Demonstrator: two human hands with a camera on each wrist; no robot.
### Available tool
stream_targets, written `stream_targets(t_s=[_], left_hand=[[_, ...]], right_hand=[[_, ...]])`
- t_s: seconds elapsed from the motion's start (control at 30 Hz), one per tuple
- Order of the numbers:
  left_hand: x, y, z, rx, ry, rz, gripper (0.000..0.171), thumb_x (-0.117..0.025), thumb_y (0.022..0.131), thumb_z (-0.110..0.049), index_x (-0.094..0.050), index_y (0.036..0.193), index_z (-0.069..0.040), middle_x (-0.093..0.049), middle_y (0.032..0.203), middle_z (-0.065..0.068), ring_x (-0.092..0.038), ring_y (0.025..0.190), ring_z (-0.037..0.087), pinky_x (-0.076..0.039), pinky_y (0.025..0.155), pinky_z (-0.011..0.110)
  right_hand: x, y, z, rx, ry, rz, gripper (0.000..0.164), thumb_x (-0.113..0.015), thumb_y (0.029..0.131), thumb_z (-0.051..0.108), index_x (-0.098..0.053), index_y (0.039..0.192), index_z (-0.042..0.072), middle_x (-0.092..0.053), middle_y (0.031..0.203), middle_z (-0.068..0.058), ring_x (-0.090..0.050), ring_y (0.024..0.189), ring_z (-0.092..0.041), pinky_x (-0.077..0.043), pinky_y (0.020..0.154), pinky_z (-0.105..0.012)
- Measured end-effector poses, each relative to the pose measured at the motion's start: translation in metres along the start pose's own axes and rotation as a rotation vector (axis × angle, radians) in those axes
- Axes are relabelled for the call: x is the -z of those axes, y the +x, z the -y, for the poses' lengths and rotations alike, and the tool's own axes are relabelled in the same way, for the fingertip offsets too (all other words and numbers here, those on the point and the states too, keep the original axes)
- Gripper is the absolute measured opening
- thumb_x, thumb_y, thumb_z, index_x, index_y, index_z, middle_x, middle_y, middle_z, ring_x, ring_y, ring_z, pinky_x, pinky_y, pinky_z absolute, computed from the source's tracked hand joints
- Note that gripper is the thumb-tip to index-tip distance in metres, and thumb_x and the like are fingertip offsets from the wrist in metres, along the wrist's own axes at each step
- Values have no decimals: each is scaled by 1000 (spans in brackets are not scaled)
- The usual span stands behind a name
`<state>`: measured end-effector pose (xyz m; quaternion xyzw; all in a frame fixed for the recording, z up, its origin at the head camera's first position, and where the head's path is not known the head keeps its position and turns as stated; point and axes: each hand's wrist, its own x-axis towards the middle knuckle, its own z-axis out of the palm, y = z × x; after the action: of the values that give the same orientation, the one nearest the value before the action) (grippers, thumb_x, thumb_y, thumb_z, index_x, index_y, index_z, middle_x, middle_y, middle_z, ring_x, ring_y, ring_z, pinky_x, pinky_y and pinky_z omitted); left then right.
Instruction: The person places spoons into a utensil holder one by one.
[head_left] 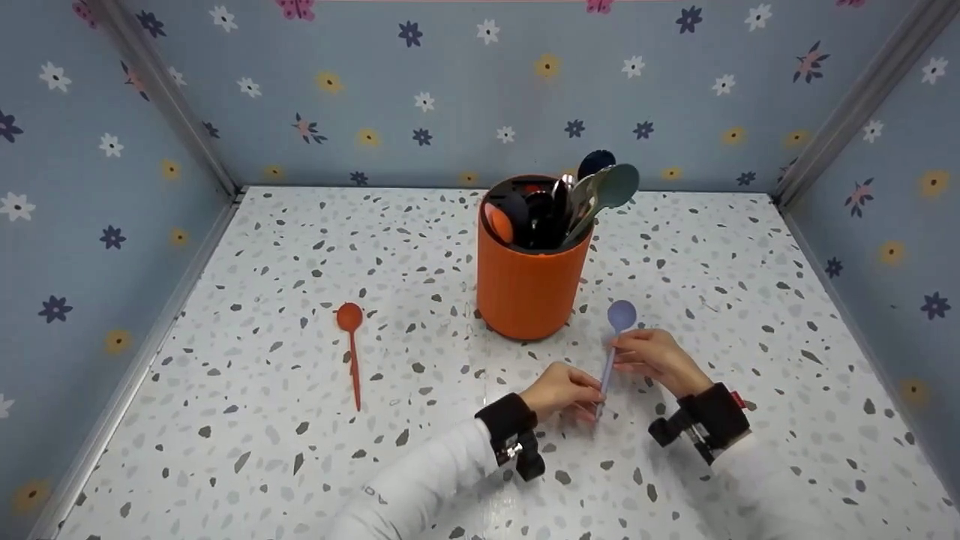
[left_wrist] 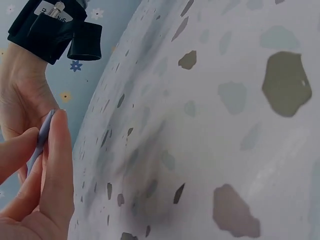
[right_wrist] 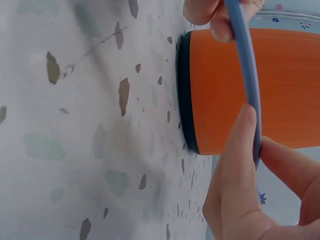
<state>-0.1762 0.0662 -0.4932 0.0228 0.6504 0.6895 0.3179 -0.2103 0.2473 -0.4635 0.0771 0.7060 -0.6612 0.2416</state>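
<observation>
A lavender spoon [head_left: 622,316] slants between both hands, its bowl pointing away toward the back. My left hand [head_left: 564,390] pinches the handle's near end between thumb and fingers; the left wrist view shows the handle tip [left_wrist: 45,132] poking out from that pinch. Higher up, just below the bowl, my right hand [head_left: 660,360] pinches the handle [right_wrist: 247,65]. In the right wrist view the handle crosses in front of the orange utensil holder [right_wrist: 220,100]. On the left of the table lies a red spoon [head_left: 349,317], apart from both hands.
Behind the hands stands the orange utensil holder [head_left: 529,292], packed with several utensils, among them a grey-green spoon [head_left: 619,186] leaning out to the right. Flower-patterned panels [head_left: 450,90] enclose the speckled table [head_left: 285,255] at the back and both sides.
</observation>
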Motion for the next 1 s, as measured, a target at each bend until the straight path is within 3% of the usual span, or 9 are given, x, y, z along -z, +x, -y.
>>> stream_targets(t_s=[0.2, 0.43, 0.7, 0.9, 1.0], left_hand=[[3, -12, -13, -8, 12, -3, 20, -63, 75, 6, -62, 94, 13, -65, 81, 22, -63, 61, 19, -55, 60, 33], [10, -25, -28, -15, 18, 22, 20, -62, 76, 6, -60, 95, 14, -63, 73, 12, -62, 59, 19, -55, 60, 33], [18, -37, -45, -106, 46, 42, 16, -60, 78, 6, -60, 92, 13, -64, 83, 25, -60, 56, 14, -55, 61, 33], [22, -48, -64, -159, 71, 38, 16, -60, 77, 7, -59, 92, 14, -61, 71, 12, -64, 65, 27, -55, 62, 34], [23, -53, -74, -181, 99, 25, 16, -60, 77, 7, -59, 91, 14, -61, 71, 12, -64, 68, 30, -55, 62, 34]], right_hand=[[-9, -6, 14, 71, -5, 15, 29, -57, 86, 9, -46, 104, -11, -57, 89, -6, -60, 78, -17, -52, 77, -29], [-19, -16, 31, 124, -12, 40, 23, -59, 85, 11, -47, 97, -3, -55, 93, -11, -60, 75, -16, -52, 77, -31], [-30, -26, 56, 180, -49, 30, 22, -60, 85, 16, -48, 96, 0, -55, 89, -7, -59, 77, -16, -52, 79, -33], [-38, -33, 77, 220, -51, 26, 24, -61, 84, 17, -49, 97, 0, -57, 88, -7, -59, 76, -16, -52, 78, -33], [-42, -37, 87, 242, -61, 20, 26, -62, 83, 18, -50, 97, -1, -57, 86, -7, -59, 76, -15, -52, 78, -34]])
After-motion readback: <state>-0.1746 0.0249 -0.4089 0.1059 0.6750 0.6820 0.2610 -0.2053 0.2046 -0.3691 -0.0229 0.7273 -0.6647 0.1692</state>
